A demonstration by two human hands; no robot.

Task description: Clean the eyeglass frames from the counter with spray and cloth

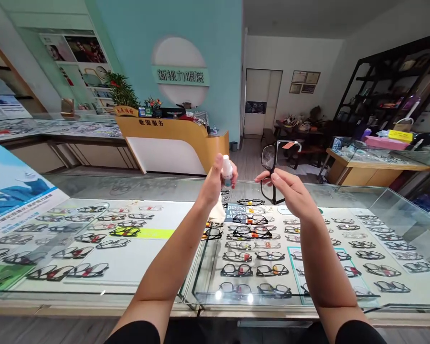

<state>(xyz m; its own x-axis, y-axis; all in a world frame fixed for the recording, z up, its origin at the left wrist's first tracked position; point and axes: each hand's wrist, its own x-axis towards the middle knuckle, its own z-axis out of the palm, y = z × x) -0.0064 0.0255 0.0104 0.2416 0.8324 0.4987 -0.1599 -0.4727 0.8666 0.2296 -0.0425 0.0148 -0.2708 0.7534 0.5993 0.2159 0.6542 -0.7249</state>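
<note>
My left hand [214, 181] is closed around a small white-capped spray bottle [227, 169], its thumb up beside the cap. To the right, my right hand [290, 188] pinches a pair of black-framed eyeglasses [273, 165] near the bridge. The frame is turned upright, one lens above the other, and an orange-red tag sits near its upper part. Bottle and eyeglasses are apart, both held above the glass display case. Below my left hand lies a pale cloth [218, 211], partly hidden by my wrist.
A glass display case [157, 289] with rows of eyeglasses [236, 270] spans the front. A blue-and-white printed board [21, 191] stands at left. Beyond are a yellow-and-white counter [165, 153], another glass case [361, 162] at right and dark shelves [383, 81].
</note>
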